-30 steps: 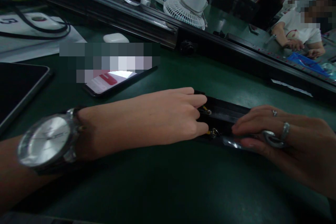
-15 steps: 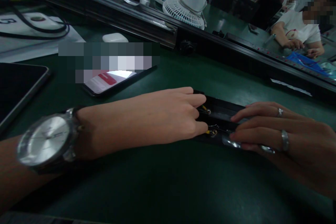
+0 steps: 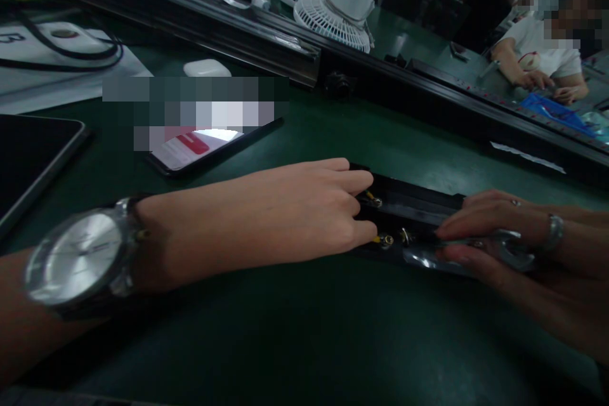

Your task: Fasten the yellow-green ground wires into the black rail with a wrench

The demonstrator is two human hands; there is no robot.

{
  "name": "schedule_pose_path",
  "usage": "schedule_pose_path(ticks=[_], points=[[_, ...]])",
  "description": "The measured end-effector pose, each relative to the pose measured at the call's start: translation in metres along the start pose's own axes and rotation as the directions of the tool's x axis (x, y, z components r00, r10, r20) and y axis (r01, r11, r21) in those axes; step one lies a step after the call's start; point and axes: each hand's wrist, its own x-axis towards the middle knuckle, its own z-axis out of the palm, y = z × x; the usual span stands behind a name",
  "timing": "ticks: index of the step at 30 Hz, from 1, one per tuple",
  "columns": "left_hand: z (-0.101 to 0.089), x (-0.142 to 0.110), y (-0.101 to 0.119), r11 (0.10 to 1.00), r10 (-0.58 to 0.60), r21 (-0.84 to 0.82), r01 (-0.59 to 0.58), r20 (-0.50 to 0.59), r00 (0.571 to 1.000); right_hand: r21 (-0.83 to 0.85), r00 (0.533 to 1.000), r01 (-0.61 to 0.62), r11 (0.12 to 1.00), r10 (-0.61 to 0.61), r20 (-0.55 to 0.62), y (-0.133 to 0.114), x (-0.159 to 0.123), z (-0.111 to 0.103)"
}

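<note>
A long black strip-like part [image 3: 404, 203] with raised edges lies on the green bench. My left hand [image 3: 328, 216], below a wristwatch [image 3: 85, 250], wraps its fingers over the strip's left end and holds it down. Just past these fingertips, small gold ring-shaped fittings with yellow ends [image 3: 387, 240] show; a small shiny coil-like piece [image 3: 405, 236] stands beside them. At the right, my right hand [image 3: 514, 235] pinches a slim shiny tool with a C-shaped end [image 3: 521, 252] between thumb and fingers; its exact kind is unclear. A glossy clear piece [image 3: 419, 259] lies along the strip's near edge.
On the left are a dark tablet-like device [image 3: 33, 165], a lit phone [image 3: 190, 149], a white case [image 3: 207, 68], papers [image 3: 23, 89] and a black cable [image 3: 61, 66]. A dark rail [image 3: 214, 25] crosses behind. Beyond it stand white fans [image 3: 333, 22] and a seated person [image 3: 542, 57].
My right hand has shifted right and turned, so that the tool's C-shaped end shows between thumb and fingers. The coil-like piece is more visible. My left hand stays in place.
</note>
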Motion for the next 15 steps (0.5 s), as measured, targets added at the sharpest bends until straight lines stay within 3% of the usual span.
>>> schedule_pose_path(ticks=[8, 15], points=[[-0.0006, 0.0015, -0.0001, 1.000, 0.016, 0.017, -0.016, 0.016, 1.000, 0.042, 0.995, -0.070, 0.997, 0.073, -0.063, -0.0014, -0.0045, 0.0038], [0.0011, 0.0006, 0.0006, 1.000, 0.005, 0.012, -0.005, 0.011, 1.000, 0.054, 0.996, -0.053, 0.997, 0.057, -0.068, -0.0010, -0.0032, 0.0078]])
